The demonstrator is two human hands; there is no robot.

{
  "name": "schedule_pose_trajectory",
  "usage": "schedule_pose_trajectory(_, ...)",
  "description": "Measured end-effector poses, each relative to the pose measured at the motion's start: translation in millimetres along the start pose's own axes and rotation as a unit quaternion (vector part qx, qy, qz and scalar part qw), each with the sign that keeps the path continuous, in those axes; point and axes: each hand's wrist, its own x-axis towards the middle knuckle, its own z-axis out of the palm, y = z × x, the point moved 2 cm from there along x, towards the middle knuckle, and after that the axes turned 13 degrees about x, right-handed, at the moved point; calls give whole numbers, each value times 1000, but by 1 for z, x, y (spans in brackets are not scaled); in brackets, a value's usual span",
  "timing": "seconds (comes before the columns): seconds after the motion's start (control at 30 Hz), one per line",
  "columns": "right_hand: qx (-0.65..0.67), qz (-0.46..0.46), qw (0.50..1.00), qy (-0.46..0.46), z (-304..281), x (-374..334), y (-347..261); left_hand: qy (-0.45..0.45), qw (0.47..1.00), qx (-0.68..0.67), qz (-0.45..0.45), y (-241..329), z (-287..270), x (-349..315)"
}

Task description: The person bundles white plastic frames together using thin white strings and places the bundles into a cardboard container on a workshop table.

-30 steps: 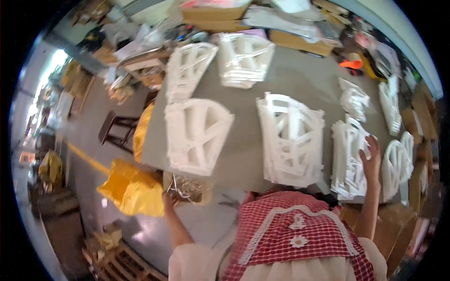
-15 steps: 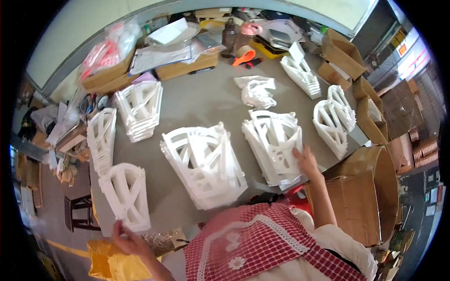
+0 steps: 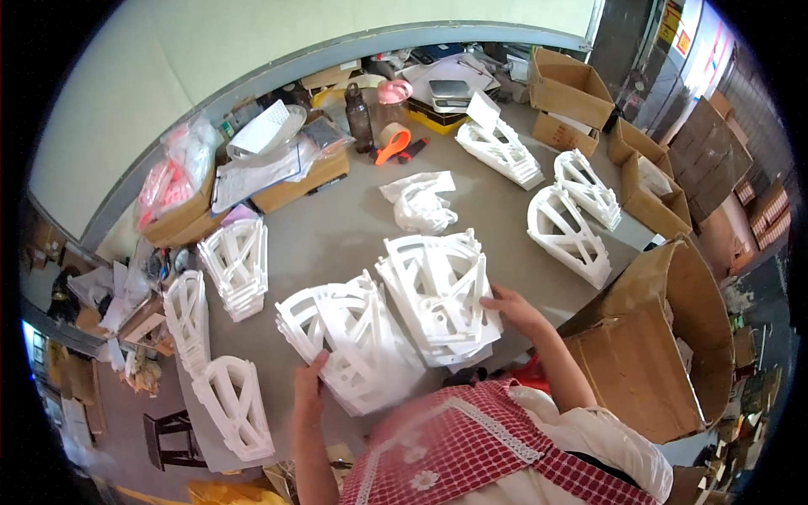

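On the grey table [image 3: 328, 223], near its front edge, the left stack of white plastic frames [image 3: 362, 362] lay just beside the right stack [image 3: 446, 309]. Handling the 2 well probably called for level, even pressure from both sides, so that loose layers would not slip. The left hand [image 3: 309, 394] touched the left stack's outer edge and the right hand [image 3: 519, 313] the right stack's, but whether either gripped could not be told. Both top frames looked fan-shaped, with slanting ribs and small holes

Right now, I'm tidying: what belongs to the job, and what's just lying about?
Likely the job:
- white frame stack at the left hand
- neighbouring white stack at the right hand

Probably just lying about:
- dark bottle
- pink-topped container
- papers
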Motion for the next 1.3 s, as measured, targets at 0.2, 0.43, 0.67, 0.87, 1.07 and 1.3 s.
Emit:
schedule_pose_trajectory(0.2,59,48,997,-17,22,5,2,139,983,-78,87,14,9,-27)
schedule_pose_trajectory(0.43,6,12,996,-85,25,33,17,243,935,-38,257,81,-30,-88)
schedule_pose_trajectory(0.67,-84,-20,987,-138,69,64,33,297,813,139,482,102,-14,-90)
schedule_pose_trajectory(0.87,-155,-128,978,-60,77,83,-1,-38,961,-187,200,113,68,-30)
schedule_pose_trajectory(1.07,-71,-104,990,-67,71,79,-2,5,977,73,200,107,102,4)
schedule_pose_trajectory(1.3,-206,-249,944,-65,89,42,-21,341,662,551,377,105,87,-7)
